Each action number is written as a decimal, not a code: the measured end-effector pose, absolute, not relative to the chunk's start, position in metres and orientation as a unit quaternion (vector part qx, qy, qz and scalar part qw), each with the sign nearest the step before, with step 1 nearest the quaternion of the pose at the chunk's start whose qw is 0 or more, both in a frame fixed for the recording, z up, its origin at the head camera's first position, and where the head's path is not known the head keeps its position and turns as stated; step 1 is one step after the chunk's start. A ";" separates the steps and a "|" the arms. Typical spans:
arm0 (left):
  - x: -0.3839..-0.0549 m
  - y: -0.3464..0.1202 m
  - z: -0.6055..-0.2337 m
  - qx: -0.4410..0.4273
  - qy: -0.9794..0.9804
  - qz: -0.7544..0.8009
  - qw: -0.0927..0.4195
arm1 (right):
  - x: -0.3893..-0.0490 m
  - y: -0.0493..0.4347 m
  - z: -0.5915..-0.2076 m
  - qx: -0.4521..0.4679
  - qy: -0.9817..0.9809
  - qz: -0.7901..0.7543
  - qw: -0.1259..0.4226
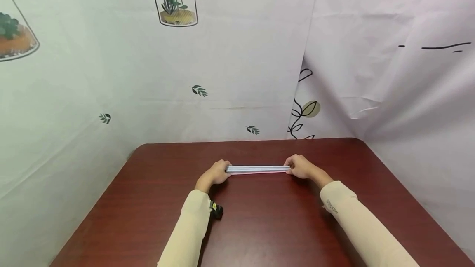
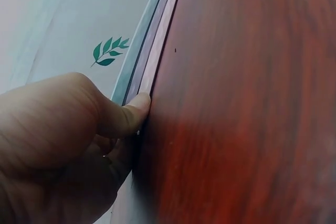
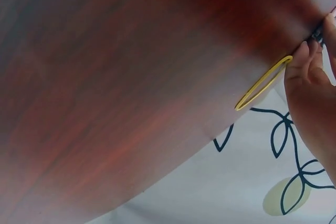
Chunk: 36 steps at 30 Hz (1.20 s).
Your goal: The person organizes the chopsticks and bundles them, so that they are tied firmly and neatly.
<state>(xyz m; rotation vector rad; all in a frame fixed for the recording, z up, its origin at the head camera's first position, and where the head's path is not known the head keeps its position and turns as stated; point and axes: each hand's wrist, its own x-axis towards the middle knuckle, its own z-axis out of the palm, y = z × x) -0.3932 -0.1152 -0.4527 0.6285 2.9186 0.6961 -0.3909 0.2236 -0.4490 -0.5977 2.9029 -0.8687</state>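
Observation:
In the head view, a long, thin flat bundle [image 1: 257, 169] with several pale blue-white layers and a pink lower edge stretches between the two hands, low over the table. My left hand [image 1: 216, 172] pinches its left end. At the right end, my right hand [image 1: 301, 167] grips it between thumb and fingers. Seen along its edge in the left wrist view, the bundle [image 2: 159, 40] has teal, purple and pink bands with dark lines between, and the left thumb presses on it. The right wrist view shows a thin yellow loop [image 3: 287, 59] by the right fingertips; most of the bundle is hidden there.
A dark red-brown wooden table [image 1: 267, 226] lies under both arms, its far edge close behind the hands. White cloth [image 1: 237, 57] printed with plants and leaves hangs behind it and along the sides. A black device [image 1: 216, 210] is strapped at the left wrist.

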 end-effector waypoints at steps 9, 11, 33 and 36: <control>-0.391 -0.114 -0.449 0.197 0.959 0.195 0.057 | -0.390 0.222 -0.448 -0.213 0.938 -0.272 0.024; -0.390 -0.116 -0.447 0.199 0.957 0.203 0.059 | -0.388 0.222 -0.445 -0.217 0.934 -0.284 0.025; -0.384 -0.136 -0.441 0.242 0.866 0.409 0.155 | -0.379 0.234 -0.440 -0.207 0.857 -0.460 0.102; -0.382 -0.137 -0.440 0.231 0.851 0.437 0.174 | -0.379 0.235 -0.441 -0.207 0.852 -0.469 0.107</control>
